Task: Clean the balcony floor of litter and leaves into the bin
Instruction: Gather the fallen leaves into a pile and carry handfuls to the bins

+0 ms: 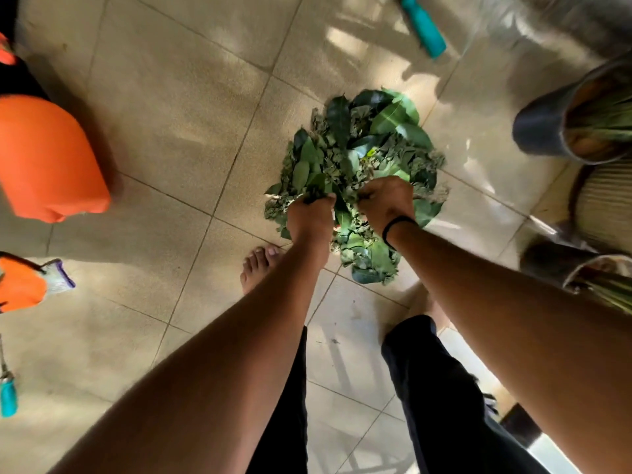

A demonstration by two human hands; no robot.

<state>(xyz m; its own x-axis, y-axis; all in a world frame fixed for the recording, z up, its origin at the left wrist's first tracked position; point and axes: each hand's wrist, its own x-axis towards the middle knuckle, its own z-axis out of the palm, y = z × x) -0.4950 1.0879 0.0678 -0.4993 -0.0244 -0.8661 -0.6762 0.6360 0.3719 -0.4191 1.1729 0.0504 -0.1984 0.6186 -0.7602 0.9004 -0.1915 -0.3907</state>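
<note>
- I am looking straight down at a floor (164, 138) of large beige tiles with thin grout lines, slightly glossy, with patches of sunlight across the upper right.
- A pile of leaves (359, 159) lies on the floor just ahead of my feet: broad glossy green leaves mixed with small, crumpled, duller ones, in a rough mound.
- Much at the edges is cut off or blurred: an orange bag (48, 159) on the left runs out of view, and a smaller orange thing with a white and purple scrap sits below it; I cannot tell what that is.
- A teal handle (424, 27) lies on the floor at the top, its upper end cut off; another teal piece shows at the far left edge.
- On the right stand dark round pots (547, 128) with plant stalks inside, only partly in view and smeared by motion.
- Both my arms reach down, bare, nearly straight.
- My left hand (309, 217) has its fingers curled into the near side of the pile, gripping a clump of leaves.
- My right hand (386, 200) is beside it, fingers buried and curled around leaves; a thin black band (398, 225) circles that wrist.
- A bare foot (260, 265) shows beside the left arm, with black trouser legs (437, 388) below.
</note>
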